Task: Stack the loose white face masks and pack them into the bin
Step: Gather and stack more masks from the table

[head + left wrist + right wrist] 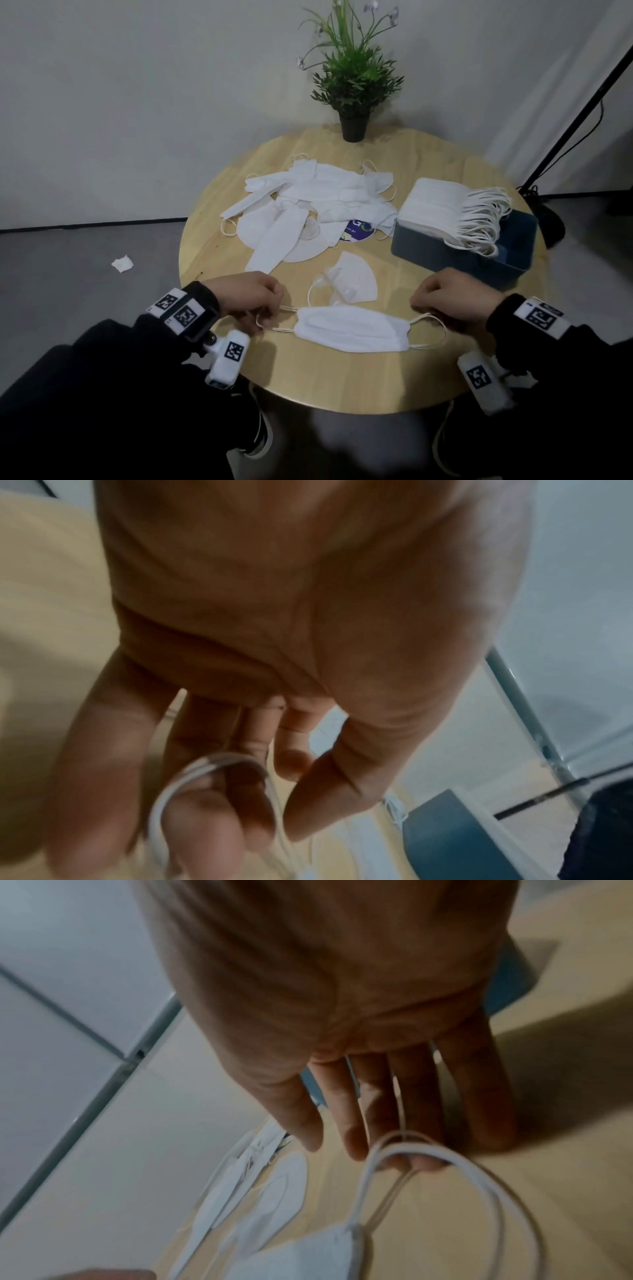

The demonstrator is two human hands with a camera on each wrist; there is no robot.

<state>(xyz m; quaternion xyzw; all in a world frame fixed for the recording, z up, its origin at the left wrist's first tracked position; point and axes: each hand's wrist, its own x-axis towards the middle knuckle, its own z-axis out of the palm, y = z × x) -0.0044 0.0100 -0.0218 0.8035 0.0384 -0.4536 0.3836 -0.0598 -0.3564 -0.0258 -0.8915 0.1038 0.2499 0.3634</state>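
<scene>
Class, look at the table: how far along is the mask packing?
Done: a tall stack of masks already sits in the bin. In hand: the left hand and right hand hold the ear loops of one mask, stretched flat. Left: the loose pile and one folded mask on the table.

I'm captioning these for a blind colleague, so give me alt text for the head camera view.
Two hands, left hand and right hand, stretch a white mask by its ear loops over a round wooden table. Behind it lie a folded mask, a loose pile of masks, a blue bin holding a stack of masks, and a potted plant.
</scene>
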